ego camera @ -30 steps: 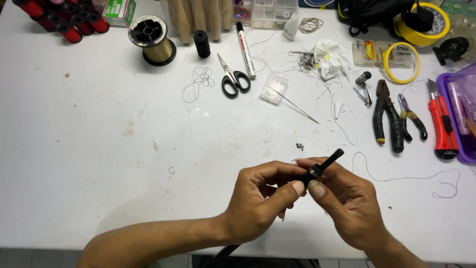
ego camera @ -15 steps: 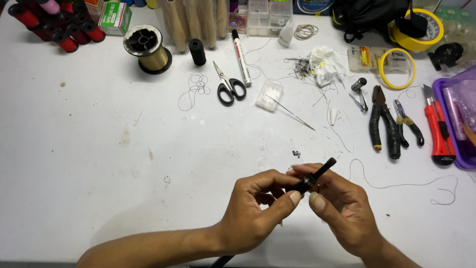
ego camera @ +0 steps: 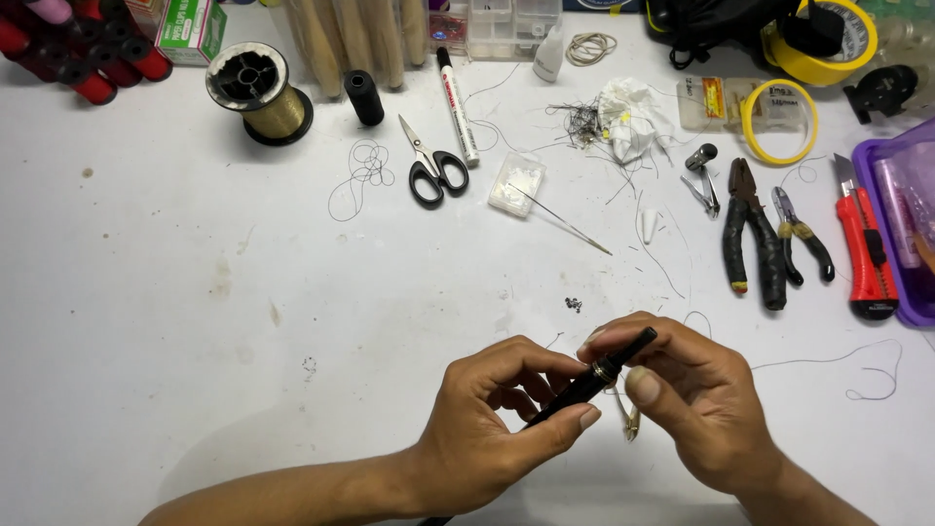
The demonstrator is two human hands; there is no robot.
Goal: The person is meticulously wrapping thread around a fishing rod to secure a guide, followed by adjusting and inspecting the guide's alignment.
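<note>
A thin black rod (ego camera: 596,374) with a gold ring near its tip runs diagonally between both hands, low in the middle of the white table (ego camera: 195,321). My left hand (ego camera: 497,429) pinches the rod's lower part between thumb and fingers. My right hand (ego camera: 696,399) grips the upper part by the gold ring, with its thumb against the rod. A small metal piece (ego camera: 631,421) hangs just below the rod between the hands. The rod's lower end runs out of sight under my left hand.
Scissors (ego camera: 430,166), a white marker (ego camera: 456,109), a gold thread spool (ego camera: 258,93) and a black spool (ego camera: 364,97) lie at the back. Black pliers (ego camera: 752,234), small cutters (ego camera: 804,239), a red utility knife (ego camera: 865,255), yellow tape (ego camera: 818,34) and a purple tray (ego camera: 901,219) sit right.
Both hands and the rod stay almost where they were. The fingers shift slightly on the rod. The camera view tilts a little.
</note>
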